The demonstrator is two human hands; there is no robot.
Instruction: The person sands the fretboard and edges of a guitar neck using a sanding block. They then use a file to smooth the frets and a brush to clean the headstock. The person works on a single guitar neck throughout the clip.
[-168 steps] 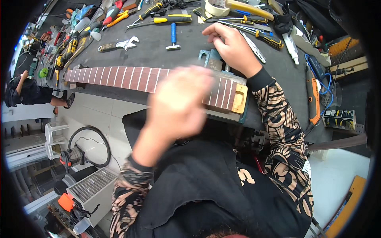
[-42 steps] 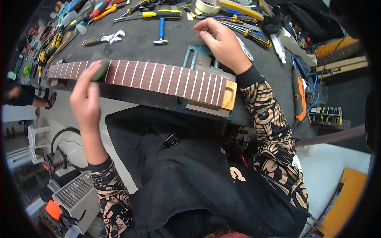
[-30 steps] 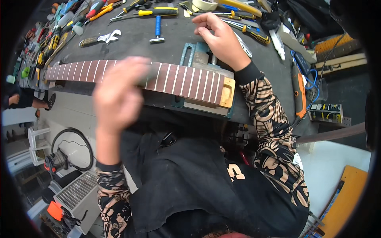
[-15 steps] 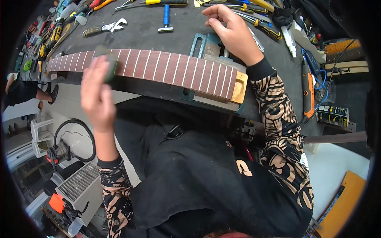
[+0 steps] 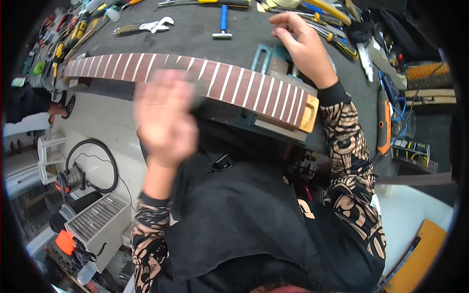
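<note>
A reddish-brown guitar neck [image 5: 244, 85] with pale frets lies across the front edge of a dark workbench [image 5: 195, 36], held in a grey-blue vise [image 5: 266, 56]. My left hand [image 5: 163, 117] is a motion blur over the middle of the fretboard, with a small dark pad [image 5: 198, 100] smeared at its fingertips. Further back, my right hand [image 5: 303, 46] rests on the bench just behind the vise, fingers curved and holding nothing. Both forearms wear patterned sleeves.
Tools lie along the back of the bench: a blue-handled tool [image 5: 223, 19], a wrench [image 5: 146, 27], yellow-handled screwdrivers [image 5: 332, 12]. An orange tool [image 5: 383, 124] sits at the right. Another person's dark sleeve [image 5: 27, 100] shows at left. A cable coil [image 5: 90, 166] and a white slatted box [image 5: 97, 224] are on the floor.
My left hand has swept right along the fretboard from its far left part to its middle, after going back and forth. The right hand stays behind the vise.
</note>
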